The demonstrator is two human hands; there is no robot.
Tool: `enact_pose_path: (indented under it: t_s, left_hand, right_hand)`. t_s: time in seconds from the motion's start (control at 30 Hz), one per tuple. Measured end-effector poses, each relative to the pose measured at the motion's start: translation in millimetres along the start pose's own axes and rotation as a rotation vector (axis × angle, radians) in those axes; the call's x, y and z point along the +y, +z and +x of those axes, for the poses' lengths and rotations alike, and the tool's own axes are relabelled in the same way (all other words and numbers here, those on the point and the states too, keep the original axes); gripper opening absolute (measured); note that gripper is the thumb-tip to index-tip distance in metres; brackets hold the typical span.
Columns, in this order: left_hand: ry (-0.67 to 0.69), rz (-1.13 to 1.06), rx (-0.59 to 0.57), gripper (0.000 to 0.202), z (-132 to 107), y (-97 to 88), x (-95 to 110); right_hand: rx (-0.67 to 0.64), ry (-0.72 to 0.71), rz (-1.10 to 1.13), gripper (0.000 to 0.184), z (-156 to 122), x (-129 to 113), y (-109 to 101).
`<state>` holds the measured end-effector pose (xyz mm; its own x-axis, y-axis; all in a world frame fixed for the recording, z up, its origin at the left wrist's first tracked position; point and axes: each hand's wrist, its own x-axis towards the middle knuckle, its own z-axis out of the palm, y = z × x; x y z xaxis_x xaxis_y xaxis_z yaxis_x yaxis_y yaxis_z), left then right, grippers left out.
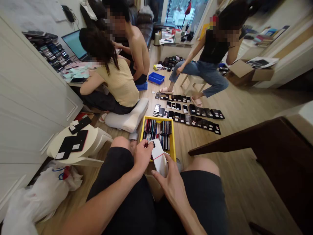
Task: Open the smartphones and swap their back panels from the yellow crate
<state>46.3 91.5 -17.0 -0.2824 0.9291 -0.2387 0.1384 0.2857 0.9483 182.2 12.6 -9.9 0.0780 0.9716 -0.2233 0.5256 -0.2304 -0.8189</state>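
I sit with my knees apart, in black shorts, over a wooden floor. Both hands hold a white phone [158,157] with a red band across its back, just above my lap. My left hand [142,156] pinches its top left corner near the camera. My right hand [171,182] cradles it from below, thumb along the phone's lower edge. Right in front of my knees stands a yellow bin [173,142] packed with several phones set on edge.
Rows of phones [193,114] lie on the floor ahead. Three people sit beyond them; one on a white cushion [128,119]. A white stool [94,138] with dark phones stands left, plastic bags [41,195] below it. A dark table [269,150] juts in at the right. A blue bin [156,78] sits farther back.
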Motion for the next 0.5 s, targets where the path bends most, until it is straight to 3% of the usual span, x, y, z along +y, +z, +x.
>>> enact_pose_path:
  t_s: [0.07, 0.17, 0.33, 0.43, 0.5]
  left_hand:
    - [-0.035, 0.017, -0.043, 0.028, 20, 7.5, -1]
    - [-0.076, 0.055, -0.111, 0.026, 61, 16.7, -1]
    - [-0.042, 0.123, -0.118, 0.027, 126, 19.3, -1]
    - [-0.027, 0.177, -0.204, 0.019, 129, 20.6, 3]
    - [0.038, 0.285, -0.393, 0.007, 120, 22.2, 10]
  right_hand:
    - [-0.047, 0.020, 0.063, 0.072, 25, 6, 6]
    - [-0.141, 0.209, 0.366, 0.063, 81, 25, 22]
    - [-0.076, 0.445, 0.473, 0.043, 201, 81, 57]
    - [-0.015, 0.529, 0.453, 0.029, 271, 125, 80]
    - [0.014, 0.551, 0.442, 0.028, 313, 153, 101]
